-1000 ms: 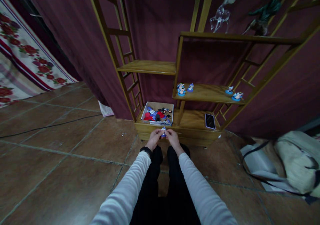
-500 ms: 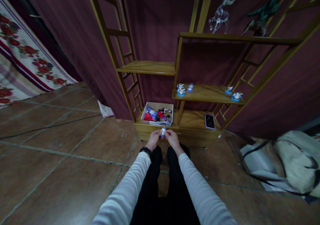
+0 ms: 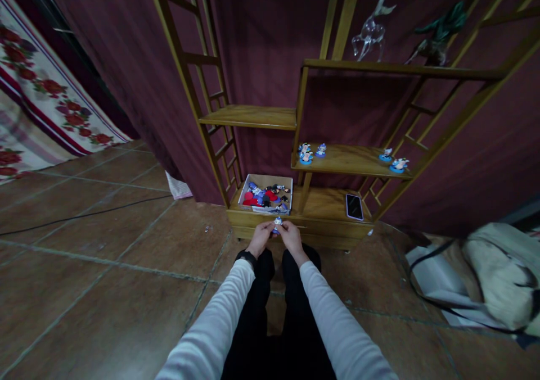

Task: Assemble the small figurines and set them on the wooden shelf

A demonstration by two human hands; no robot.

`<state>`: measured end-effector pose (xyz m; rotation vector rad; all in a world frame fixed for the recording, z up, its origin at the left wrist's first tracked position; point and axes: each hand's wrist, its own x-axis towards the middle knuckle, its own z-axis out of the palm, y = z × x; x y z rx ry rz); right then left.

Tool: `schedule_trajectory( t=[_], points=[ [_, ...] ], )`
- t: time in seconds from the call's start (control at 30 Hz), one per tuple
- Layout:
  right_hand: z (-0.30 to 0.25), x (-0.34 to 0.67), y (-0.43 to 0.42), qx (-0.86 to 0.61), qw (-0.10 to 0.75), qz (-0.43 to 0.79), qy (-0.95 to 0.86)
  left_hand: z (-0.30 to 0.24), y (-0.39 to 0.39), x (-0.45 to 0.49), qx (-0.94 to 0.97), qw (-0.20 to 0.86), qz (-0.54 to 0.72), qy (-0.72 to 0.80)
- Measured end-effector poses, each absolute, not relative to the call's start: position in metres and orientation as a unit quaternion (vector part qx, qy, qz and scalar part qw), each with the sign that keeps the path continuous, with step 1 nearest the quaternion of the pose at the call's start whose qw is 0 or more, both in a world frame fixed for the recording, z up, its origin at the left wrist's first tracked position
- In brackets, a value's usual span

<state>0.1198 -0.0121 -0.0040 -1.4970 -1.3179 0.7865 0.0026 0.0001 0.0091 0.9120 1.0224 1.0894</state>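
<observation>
My left hand (image 3: 259,235) and my right hand (image 3: 290,234) meet in front of my knees, fingers pinched together on a small blue and white figurine (image 3: 277,222). Just beyond them, on the lowest board of a wooden shelf unit (image 3: 337,203), stands an open cardboard box (image 3: 266,194) with several small red, blue and black pieces. Similar figurines on blue bases stand on the middle right shelf, a group at its left end (image 3: 307,152) and two at its right end (image 3: 394,161).
A phone (image 3: 355,206) lies flat on the lowest board, right of the box. A glass animal (image 3: 371,28) and a dark green figure (image 3: 439,31) stand on the top shelf. A beige bag (image 3: 493,279) lies on the tiled floor at right. A cable (image 3: 84,214) crosses the floor at left.
Both hands have stayed together on the figurine, turning it slightly. The view has tilted a little; nothing else has moved.
</observation>
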Motion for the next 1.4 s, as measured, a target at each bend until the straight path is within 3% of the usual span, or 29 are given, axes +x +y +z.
schedule_trajectory(
  t=[0.33,1.1,1.4],
  points=[
    [-0.014,0.125,-0.006,-0.616,0.457,0.310,-0.562,0.005,0.003,0.004,0.412,0.633,0.489,0.438],
    [0.001,0.121,-0.014,-0.594,0.495,0.367,-0.517,0.013,0.001,0.006,0.409,0.604,0.496,0.472],
    [-0.002,0.123,-0.011,-0.568,0.518,0.443,-0.461,0.014,0.001,0.007,0.371,0.621,0.489,0.487]
  ],
)
